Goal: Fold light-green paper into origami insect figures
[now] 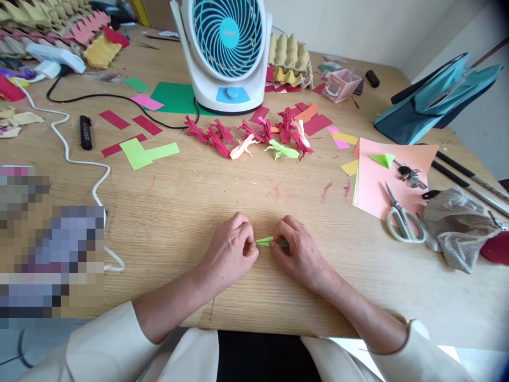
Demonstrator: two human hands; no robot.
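Between my two hands is a small narrow piece of folded green paper, low over the front middle of the table. My left hand pinches its left end, fingers closed. The right end is pinched by my right hand, whose fingers cover part of the paper. Beyond my hands lies a row of folded paper figures: several red ones, a pale pink one and a light green one.
A white and blue fan stands at the back. Scissors and keys lie on pink paper at right, near a blue bag. Left are a black marker, a white cable and light green paper pieces.
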